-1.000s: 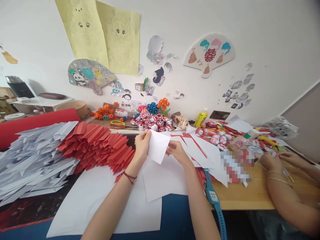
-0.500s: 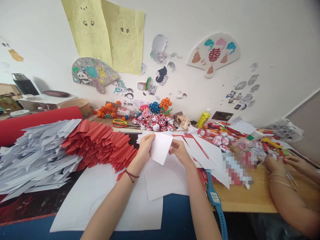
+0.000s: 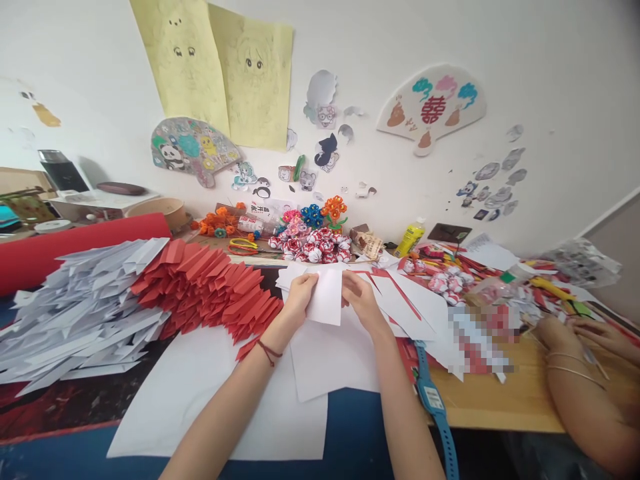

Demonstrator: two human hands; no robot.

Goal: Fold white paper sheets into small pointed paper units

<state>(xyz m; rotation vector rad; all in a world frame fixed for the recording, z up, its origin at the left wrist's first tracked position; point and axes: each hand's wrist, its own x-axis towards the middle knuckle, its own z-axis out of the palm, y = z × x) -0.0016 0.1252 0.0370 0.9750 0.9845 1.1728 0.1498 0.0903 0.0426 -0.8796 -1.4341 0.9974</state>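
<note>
A small folded piece of white paper is held up above the table. My left hand is closed on its left side, the thumb lying across the front. At the right edge of the paper, my right hand has its fingers curled against it; the fingertips are partly hidden. More white slips show just behind my left hand. Below both hands lie large white sheets. To the left, a pile of folded red paper pieces adjoins a heap of folded white paper pieces.
Red-and-white paper balls and bright craft flowers stand along the wall. A yellow bottle is at the back right. A blue-strapped watch lies beside my right forearm. At far right, another person's hands work over the wooden table.
The white paper has turned more upright, its lower corner now squarer to me. My right fingers have shifted along its right edge. The whole view has moved slightly.
</note>
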